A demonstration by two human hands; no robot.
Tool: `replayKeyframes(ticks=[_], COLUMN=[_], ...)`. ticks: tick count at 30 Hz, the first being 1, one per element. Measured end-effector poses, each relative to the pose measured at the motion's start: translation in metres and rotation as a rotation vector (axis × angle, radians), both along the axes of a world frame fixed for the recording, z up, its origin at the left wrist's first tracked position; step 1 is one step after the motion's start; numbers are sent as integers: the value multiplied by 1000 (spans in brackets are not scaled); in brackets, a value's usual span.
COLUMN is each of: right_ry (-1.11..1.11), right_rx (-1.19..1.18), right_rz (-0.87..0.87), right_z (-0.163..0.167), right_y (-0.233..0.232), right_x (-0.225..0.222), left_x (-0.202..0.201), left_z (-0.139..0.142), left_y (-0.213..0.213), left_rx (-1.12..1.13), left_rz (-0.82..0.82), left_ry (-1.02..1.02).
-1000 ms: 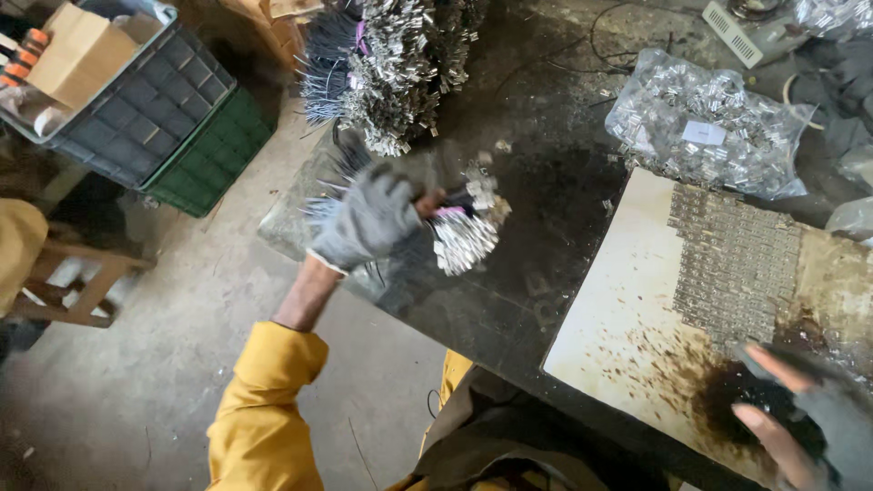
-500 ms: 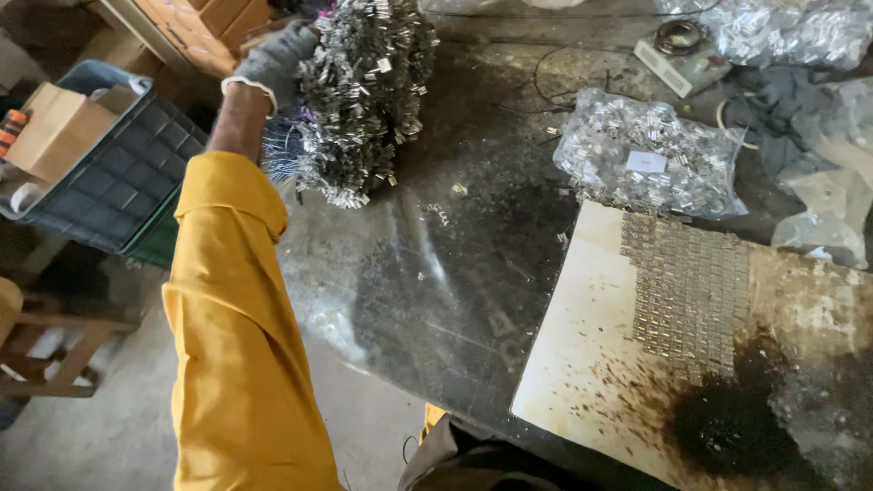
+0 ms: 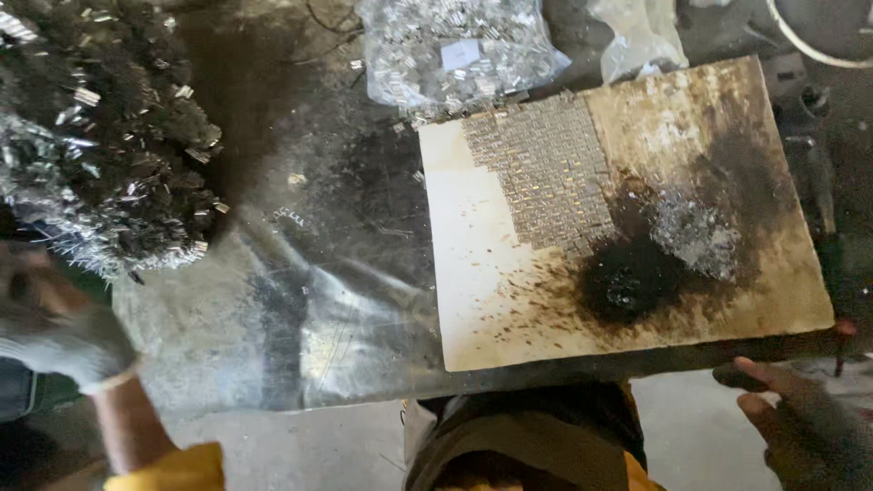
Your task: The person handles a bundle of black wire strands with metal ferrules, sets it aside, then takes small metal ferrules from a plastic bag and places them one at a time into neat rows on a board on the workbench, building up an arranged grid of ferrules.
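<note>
My left hand, in a grey-white glove and blurred, is at the lower left, just off the table's edge and below a big heap of small shiny metal pieces. Whether it holds anything does not show. My right hand, dark with soot, hovers at the lower right below the near edge of a pale, stained board, fingers apart and empty. On the board lie a neat grid of small metal pieces, a black scorched patch and a loose silvery scatter.
A clear plastic bag of metal pieces lies behind the board, with a second crumpled bag to its right. The dark table is glossy and grimy. Grey concrete floor shows below the table edge.
The view has swung right and closer to the board. My left hand has come back from the far heap to the near left edge. My right hand has come back into view at the lower right.
</note>
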State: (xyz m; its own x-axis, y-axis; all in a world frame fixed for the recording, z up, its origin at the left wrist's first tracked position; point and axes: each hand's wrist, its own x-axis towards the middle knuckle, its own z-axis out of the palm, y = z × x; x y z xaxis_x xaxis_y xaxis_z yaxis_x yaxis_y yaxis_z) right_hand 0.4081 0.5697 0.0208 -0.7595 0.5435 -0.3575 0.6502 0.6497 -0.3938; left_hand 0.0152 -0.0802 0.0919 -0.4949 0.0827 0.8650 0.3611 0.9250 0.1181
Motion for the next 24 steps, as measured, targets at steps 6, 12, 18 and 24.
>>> replayKeyframes(ticks=[6, 12, 18, 24], right_ry=[86, 299, 332, 663], right_rx=[-46, -105, 27, -42], right_rz=[-104, 111, 138, 966], right_z=[35, 54, 70, 67], right_y=[-43, -49, -70, -67], right_x=[-26, -33, -74, -175], left_x=[123, 151, 99, -37], left_z=[-115, -133, -120, -128], left_y=[117, 223, 252, 294], left_rx=[519, 749, 385, 110], left_rz=[-166, -300, -463, -717], left_ry=[-479, -630, -822, -615])
